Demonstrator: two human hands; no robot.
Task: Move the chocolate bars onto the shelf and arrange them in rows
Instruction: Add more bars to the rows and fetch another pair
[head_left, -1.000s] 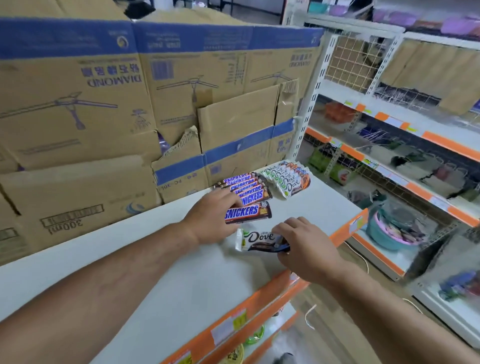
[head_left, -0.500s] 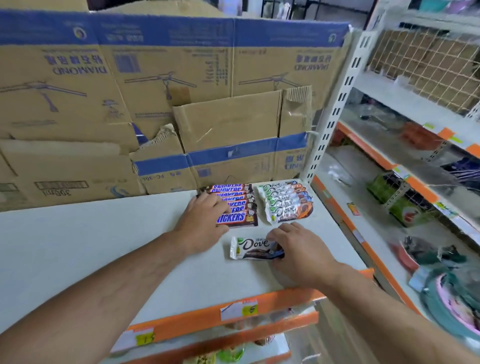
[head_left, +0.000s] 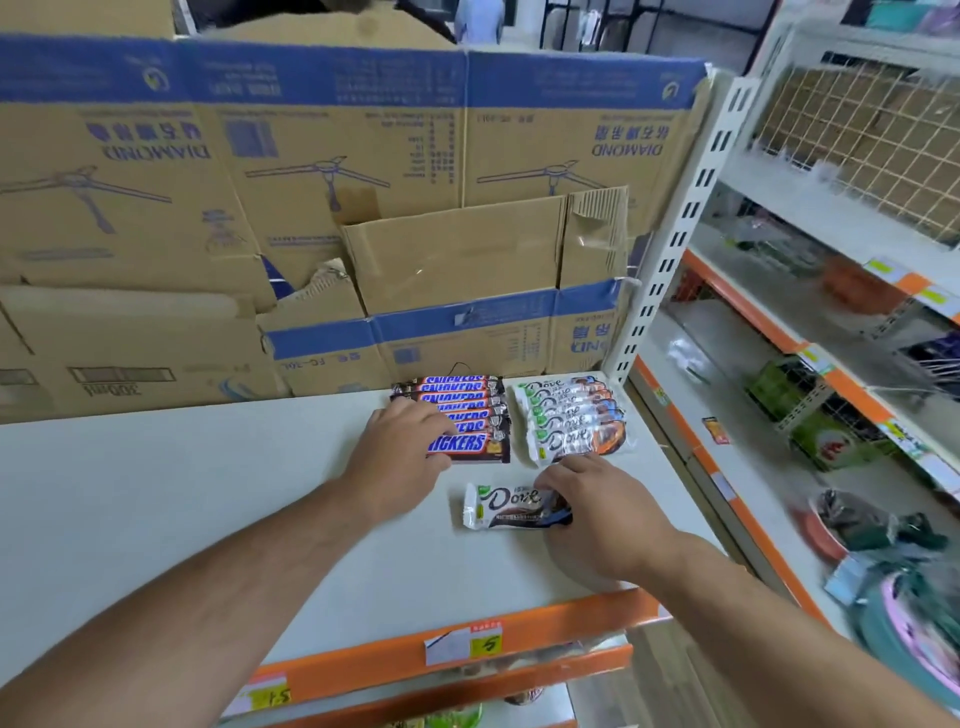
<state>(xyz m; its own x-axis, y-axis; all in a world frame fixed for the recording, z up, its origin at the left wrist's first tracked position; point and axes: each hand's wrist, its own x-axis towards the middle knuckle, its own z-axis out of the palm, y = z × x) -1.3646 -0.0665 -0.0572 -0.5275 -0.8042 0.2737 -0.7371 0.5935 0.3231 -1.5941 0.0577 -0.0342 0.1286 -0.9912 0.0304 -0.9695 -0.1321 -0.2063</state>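
A row of several Snickers bars (head_left: 467, 415) lies on the white shelf (head_left: 156, 493) against the cardboard boxes. To their right sits a row of several Dove bars (head_left: 571, 421). My left hand (head_left: 400, 457) rests with its fingers on the left ends of the nearest Snickers bars. One loose Dove bar (head_left: 501, 506) lies alone nearer the shelf's front edge. My right hand (head_left: 597, 509) pinches its right end with curled fingers and thumb.
Large cardboard boxes (head_left: 311, 182) form a wall behind the shelf. An orange price strip (head_left: 467, 644) edges the shelf front. A white slotted upright (head_left: 670, 244) stands at the right, with more stocked shelves (head_left: 831, 415) beyond it.
The view has swung left and closer. My left hand has slid the nearest Snickers bar back into line with its row. My right hand stays on the loose Dove bar.
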